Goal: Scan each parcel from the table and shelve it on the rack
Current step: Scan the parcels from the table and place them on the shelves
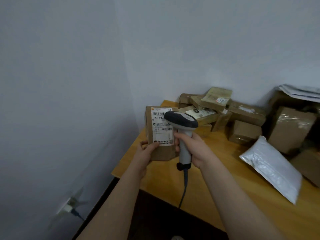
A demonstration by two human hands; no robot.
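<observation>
two bare forearms, no sleeves, left hand [144, 154], right hand [195, 149]

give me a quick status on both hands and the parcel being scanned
Left hand shut on brown parcel, label facing up. Right hand shut on scanner, head over the label. Nothing in the way; more parcels wait on table.

Pale grey wall [155, 40] behind the scene; white wall socket [66, 207] low on the left, with a dark cable [77, 213] plugged in; dark floor [155, 219] below.
</observation>
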